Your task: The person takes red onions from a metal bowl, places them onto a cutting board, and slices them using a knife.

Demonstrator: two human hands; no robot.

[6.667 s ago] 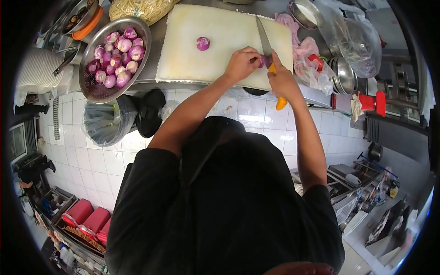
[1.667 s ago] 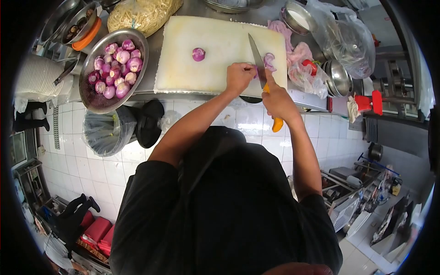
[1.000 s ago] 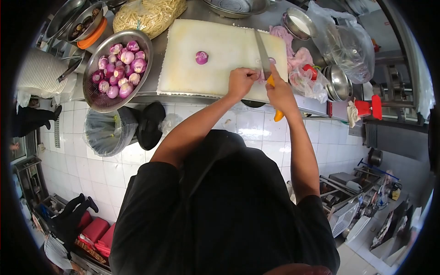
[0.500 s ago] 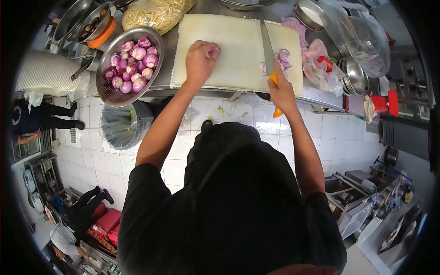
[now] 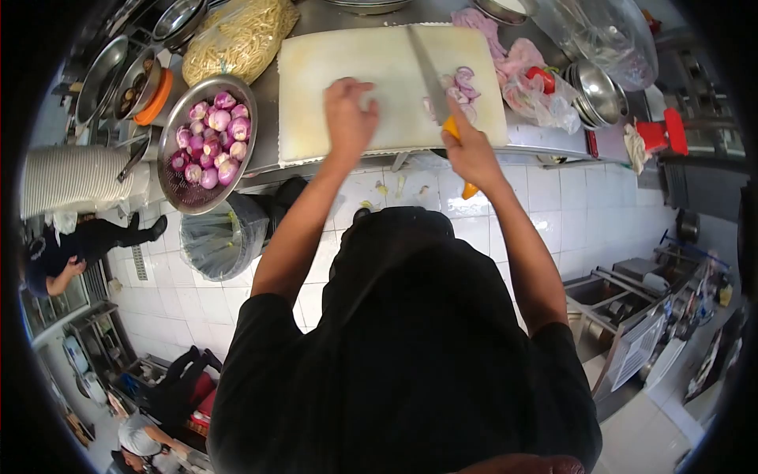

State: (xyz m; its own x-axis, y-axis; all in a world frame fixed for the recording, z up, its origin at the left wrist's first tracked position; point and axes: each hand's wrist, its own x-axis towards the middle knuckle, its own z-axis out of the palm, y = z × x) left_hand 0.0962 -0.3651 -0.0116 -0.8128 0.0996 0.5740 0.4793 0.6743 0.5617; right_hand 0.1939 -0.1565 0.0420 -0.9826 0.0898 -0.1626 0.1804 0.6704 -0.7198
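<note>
In my right hand (image 5: 471,150) is a knife (image 5: 427,69) with an orange handle. Its long blade points to the far edge of the white cutting board (image 5: 316,71). Sliced red onion (image 5: 464,85) lies on the board just right of the blade, with a few pieces beside it. My left hand (image 5: 347,118) is over the board's near middle, thumb and forefinger apart, with nothing visible between them. Left of the board, a perforated metal colander (image 5: 167,150) holds several peeled red onions (image 5: 212,134).
A bag of noodles (image 5: 241,39) sits behind the colander. Pink cloths (image 5: 521,57), a plastic bag with something red (image 5: 541,79) and stacked metal bowls (image 5: 600,91) stand right. A lined bin (image 5: 225,237) is below the counter. Other people are at the left.
The purple onion piece at my left fingers no longer shows there, and those fingers have spread. My right hand still grips the knife. The view has shifted and turned slightly.
</note>
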